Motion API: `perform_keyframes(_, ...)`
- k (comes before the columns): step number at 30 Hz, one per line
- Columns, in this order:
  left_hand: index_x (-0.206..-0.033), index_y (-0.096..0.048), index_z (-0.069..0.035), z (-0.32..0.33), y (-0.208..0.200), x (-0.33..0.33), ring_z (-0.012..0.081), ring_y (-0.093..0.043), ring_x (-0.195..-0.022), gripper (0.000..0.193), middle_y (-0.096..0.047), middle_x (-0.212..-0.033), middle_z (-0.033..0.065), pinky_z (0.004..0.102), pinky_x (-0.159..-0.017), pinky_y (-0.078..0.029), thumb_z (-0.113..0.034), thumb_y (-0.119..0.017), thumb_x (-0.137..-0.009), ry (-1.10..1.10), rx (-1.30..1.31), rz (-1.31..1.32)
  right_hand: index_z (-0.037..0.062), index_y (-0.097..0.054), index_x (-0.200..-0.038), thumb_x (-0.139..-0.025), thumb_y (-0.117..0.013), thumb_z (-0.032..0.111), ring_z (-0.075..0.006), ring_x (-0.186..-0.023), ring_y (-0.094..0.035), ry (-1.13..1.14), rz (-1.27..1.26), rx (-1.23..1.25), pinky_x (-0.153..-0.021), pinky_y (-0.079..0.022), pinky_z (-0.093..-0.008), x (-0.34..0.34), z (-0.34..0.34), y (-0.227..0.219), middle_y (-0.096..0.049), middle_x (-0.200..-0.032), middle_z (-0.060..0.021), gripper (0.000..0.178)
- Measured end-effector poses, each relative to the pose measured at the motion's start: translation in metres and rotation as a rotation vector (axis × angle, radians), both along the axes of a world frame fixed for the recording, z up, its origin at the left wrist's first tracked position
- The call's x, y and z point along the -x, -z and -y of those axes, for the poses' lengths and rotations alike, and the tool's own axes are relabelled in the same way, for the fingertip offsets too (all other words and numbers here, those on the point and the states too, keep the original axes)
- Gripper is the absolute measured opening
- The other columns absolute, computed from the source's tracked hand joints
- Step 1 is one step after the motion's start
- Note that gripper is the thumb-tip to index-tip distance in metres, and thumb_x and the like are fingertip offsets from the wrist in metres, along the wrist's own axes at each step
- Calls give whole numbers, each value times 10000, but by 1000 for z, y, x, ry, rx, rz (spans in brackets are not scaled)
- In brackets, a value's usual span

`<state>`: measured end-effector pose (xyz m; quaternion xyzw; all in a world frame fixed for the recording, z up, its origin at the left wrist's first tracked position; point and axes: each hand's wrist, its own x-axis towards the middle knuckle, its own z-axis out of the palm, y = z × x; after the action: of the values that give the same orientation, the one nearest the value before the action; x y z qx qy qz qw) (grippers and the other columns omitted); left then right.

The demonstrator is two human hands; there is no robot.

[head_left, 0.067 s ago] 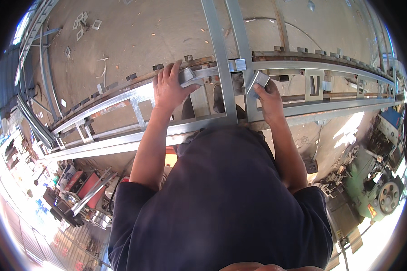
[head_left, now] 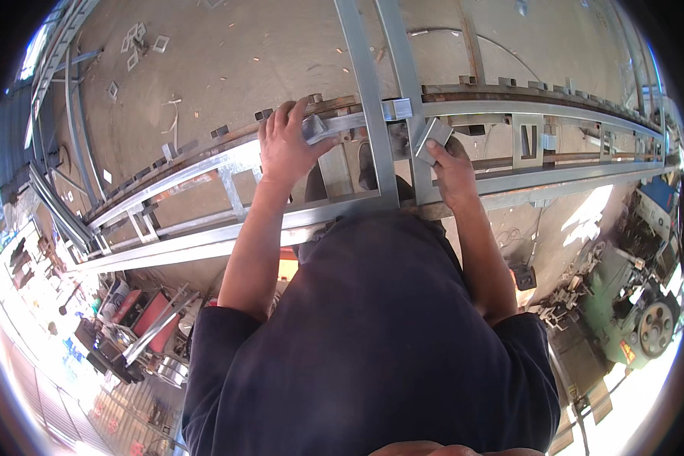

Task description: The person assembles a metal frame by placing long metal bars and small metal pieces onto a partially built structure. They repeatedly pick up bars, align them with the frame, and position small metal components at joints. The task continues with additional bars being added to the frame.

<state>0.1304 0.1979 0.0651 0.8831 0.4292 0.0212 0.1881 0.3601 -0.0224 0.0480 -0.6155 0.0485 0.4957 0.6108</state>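
My left hand [head_left: 287, 148] reaches over the far rail of a long metal frame [head_left: 327, 213]. Its thumb and fingers are curved around a short grey metal tube piece [head_left: 313, 129], which rests at that rail. On the other side of two upright-running metal bars [head_left: 365, 91], my right hand [head_left: 454, 173] pinches a short, square-section metal tube piece [head_left: 435, 140] between thumb and fingers. That piece is tilted, close to the right bar. A shiny metal block [head_left: 396, 110] sits between the two bars at the far rail.
A rusty beam with several small tube stubs [head_left: 219, 131] runs along the frame's far side. Square metal plates [head_left: 159, 43] lie scattered on the floor at far left. A green machine with a wheel [head_left: 652, 328] stands at right, red equipment [head_left: 158, 319] at lower left.
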Motion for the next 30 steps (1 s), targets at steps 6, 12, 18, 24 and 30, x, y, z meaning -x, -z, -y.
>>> perform_keyframes(6,-1327,-641,-82,20,-14,-125,345,-598,-1268,723,-650,-1320,158,485,-1054,-477,-543,-798,-793,321,186,78,95,-624,-1247,-983,-711,270,-196,-1038,-637,143,-378,-111,-944,-496,-361,-3,25,14,-678,-1191,-46,329)
perform_keyframes(12,-1167,-713,-53,16,-4,-184,343,-680,-1074,456,-710,-1138,157,475,-958,-529,-360,-754,-831,627,183,-440,69,-589,-1256,-1006,-674,289,-266,-1056,-651,235,-497,-141,-952,-514,-383,12,37,-6,-676,-1124,-58,344)
perform_keyframes(18,-1209,-695,-51,18,3,-160,366,-668,-1118,496,-713,-1163,162,464,-955,-540,-404,-738,-862,530,204,-205,120,-513,-1380,-1028,-646,287,-284,-1104,-639,309,-603,-246,-946,-536,-435,31,50,1,-632,-1218,-45,411)
perform_keyframes(24,-1209,-670,-32,25,25,-135,359,-654,-1078,474,-703,-1156,163,450,-946,-546,-307,-795,-844,563,76,175,98,-469,-1424,-1020,-644,230,-264,-1085,-638,302,-500,-263,-939,-539,-434,41,53,1,-614,-1247,-68,460)
perform_keyframes(30,-1294,-653,-76,33,29,-120,382,-657,-1129,516,-700,-1218,168,458,-970,-541,-306,-803,-858,501,73,272,88,-478,-1455,-1008,-663,237,-220,-1043,-650,282,-461,-213,-924,-540,-400,38,56,-6,-646,-1201,-56,506)
